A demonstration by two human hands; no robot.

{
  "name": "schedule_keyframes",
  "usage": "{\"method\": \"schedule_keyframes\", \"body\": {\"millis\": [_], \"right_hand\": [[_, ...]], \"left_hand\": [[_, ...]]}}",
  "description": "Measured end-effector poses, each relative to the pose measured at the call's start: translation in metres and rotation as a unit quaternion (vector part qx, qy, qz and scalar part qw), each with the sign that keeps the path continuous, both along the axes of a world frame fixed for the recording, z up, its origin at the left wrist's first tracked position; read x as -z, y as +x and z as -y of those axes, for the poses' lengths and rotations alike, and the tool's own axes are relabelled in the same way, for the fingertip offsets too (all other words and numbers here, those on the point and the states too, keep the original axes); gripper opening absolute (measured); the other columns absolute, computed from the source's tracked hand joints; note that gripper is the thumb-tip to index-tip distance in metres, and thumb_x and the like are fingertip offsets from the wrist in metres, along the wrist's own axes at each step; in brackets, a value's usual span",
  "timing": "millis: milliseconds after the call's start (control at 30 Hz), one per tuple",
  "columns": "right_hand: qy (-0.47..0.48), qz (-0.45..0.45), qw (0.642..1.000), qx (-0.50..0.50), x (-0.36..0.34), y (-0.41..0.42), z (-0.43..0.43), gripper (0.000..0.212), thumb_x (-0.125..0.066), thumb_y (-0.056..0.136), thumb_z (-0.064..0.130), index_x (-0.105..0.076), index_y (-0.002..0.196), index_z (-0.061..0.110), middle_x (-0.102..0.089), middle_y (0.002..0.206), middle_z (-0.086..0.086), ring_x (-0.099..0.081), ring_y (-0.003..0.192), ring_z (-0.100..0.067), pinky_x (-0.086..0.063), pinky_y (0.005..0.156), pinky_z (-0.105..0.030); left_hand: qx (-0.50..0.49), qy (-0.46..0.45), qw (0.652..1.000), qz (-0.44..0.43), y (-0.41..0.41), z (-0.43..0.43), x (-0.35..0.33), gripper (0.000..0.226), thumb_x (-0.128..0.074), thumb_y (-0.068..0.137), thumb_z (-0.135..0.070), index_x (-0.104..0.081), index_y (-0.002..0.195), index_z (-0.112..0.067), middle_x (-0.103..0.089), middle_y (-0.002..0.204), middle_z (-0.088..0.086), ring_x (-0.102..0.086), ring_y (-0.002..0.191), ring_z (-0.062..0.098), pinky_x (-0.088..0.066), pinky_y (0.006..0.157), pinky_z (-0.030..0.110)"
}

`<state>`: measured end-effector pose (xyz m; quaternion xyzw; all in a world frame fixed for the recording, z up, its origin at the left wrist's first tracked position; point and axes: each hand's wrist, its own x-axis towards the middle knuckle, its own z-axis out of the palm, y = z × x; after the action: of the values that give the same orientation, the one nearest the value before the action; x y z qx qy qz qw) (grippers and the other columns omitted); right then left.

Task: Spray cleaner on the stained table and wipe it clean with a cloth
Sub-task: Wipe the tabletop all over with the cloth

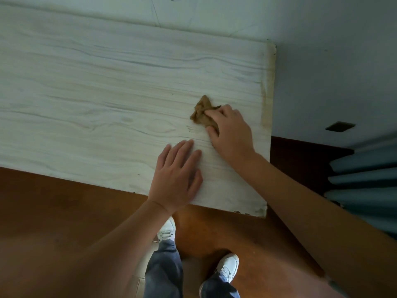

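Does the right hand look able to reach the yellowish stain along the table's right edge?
Probably yes: the right hand holds the cloth close by, with only bare table before the stain.

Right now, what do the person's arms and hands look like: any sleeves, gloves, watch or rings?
The left forearm and right forearm are bare to the frame edge, no sleeve in view. The left hand and right hand wear no gloves, and no watch, bracelet or ring shows on either.
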<state>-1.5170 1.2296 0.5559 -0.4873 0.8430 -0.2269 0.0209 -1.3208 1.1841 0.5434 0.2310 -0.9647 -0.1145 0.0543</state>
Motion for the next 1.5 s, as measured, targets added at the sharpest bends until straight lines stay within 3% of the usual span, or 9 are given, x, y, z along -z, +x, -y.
{"method": "schedule_keyframes", "body": {"millis": [200,300,467,567,767,933,1100,1367,1500], "right_hand": [[0.025,-0.009,0.998,-0.057,-0.006,0.000,-0.025,0.039,-0.063,0.093,0.031,-0.062,0.131,0.025,-0.058,0.118,0.004,-0.052,0.104,-0.016,-0.050,0.070,-0.028],[0.019,-0.024,0.999,0.033,-0.001,-0.012,-0.005,0.038,-0.062,0.093,0.029,-0.062,0.131,0.024,-0.058,0.121,0.003,-0.053,0.107,-0.019,-0.052,0.076,-0.032],[0.004,0.004,0.983,0.183,0.003,0.011,0.074,0.040,-0.060,0.092,0.029,-0.062,0.132,0.024,-0.057,0.119,0.001,-0.052,0.105,-0.022,-0.052,0.076,-0.035],[-0.014,0.004,0.992,0.123,0.002,0.058,0.098,0.038,-0.063,0.089,0.028,-0.065,0.127,0.024,-0.059,0.114,0.000,-0.054,0.099,-0.023,-0.054,0.068,-0.034],[0.002,-0.027,0.990,-0.142,-0.001,0.073,0.054,0.035,-0.064,0.093,0.025,-0.067,0.128,0.024,-0.063,0.119,0.003,-0.057,0.100,-0.021,-0.053,0.063,-0.028],[0.050,-0.055,0.996,0.041,-0.006,-0.022,0.065,0.040,-0.062,0.093,0.028,-0.062,0.133,0.027,-0.060,0.123,0.002,-0.053,0.105,-0.023,-0.056,0.074,-0.040],[0.035,-0.013,0.971,0.235,-0.002,-0.054,0.160,0.044,-0.056,0.095,0.028,-0.056,0.138,0.027,-0.054,0.130,-0.003,-0.050,0.114,-0.027,-0.046,0.083,-0.037],[0.003,-0.026,0.997,-0.074,0.004,-0.012,0.211,0.040,-0.059,0.093,0.030,-0.062,0.132,0.027,-0.059,0.125,0.003,-0.053,0.109,-0.024,-0.051,0.071,-0.034],[0.016,-0.059,0.998,0.015,0.002,-0.087,0.195,0.042,-0.054,0.096,0.031,-0.058,0.137,0.027,-0.059,0.128,0.000,-0.052,0.113,-0.028,-0.050,0.080,-0.039]], "left_hand": [[0.031,0.068,0.996,-0.055,0.011,0.022,-0.011,0.047,-0.042,0.100,-0.035,-0.057,0.140,-0.015,-0.053,0.149,0.008,-0.047,0.141,0.027,-0.039,0.116,0.050],[0.049,0.019,0.997,-0.062,0.025,0.084,-0.021,0.047,-0.045,0.097,-0.034,-0.058,0.137,-0.014,-0.056,0.146,0.008,-0.052,0.134,0.028,-0.040,0.112,0.047],[-0.074,-0.017,0.997,-0.029,0.025,0.212,-0.017,0.053,-0.045,0.092,-0.036,-0.056,0.138,-0.014,-0.053,0.149,0.012,-0.051,0.134,0.036,-0.037,0.109,0.048],[-0.072,-0.028,0.997,-0.015,0.016,0.237,-0.008,0.055,-0.045,0.090,-0.037,-0.056,0.138,-0.013,-0.050,0.151,0.014,-0.047,0.137,0.037,-0.036,0.111,0.049],[-0.071,-0.034,0.996,-0.036,0.016,0.240,0.001,0.051,-0.049,0.092,-0.035,-0.057,0.138,-0.014,-0.050,0.152,0.012,-0.043,0.140,0.033,-0.032,0.115,0.048],[-0.073,-0.038,0.996,-0.038,0.015,0.241,0.003,0.051,-0.051,0.091,-0.033,-0.059,0.137,-0.013,-0.051,0.152,0.013,-0.044,0.140,0.034,-0.033,0.114,0.048],[-0.076,-0.042,0.995,-0.042,0.013,0.242,0.002,0.050,-0.052,0.090,-0.032,-0.061,0.136,-0.014,-0.052,0.151,0.012,-0.045,0.139,0.033,-0.034,0.114,0.048],[-0.075,-0.051,0.995,-0.031,0.013,0.242,0.005,0.052,-0.049,0.091,-0.035,-0.060,0.138,-0.015,-0.050,0.153,0.010,-0.044,0.142,0.031,-0.034,0.114,0.046],[-0.079,-0.058,0.994,-0.044,0.012,0.242,0.006,0.051,-0.051,0.090,-0.033,-0.062,0.136,-0.015,-0.052,0.152,0.010,-0.047,0.140,0.032,-0.036,0.113,0.046]]}}
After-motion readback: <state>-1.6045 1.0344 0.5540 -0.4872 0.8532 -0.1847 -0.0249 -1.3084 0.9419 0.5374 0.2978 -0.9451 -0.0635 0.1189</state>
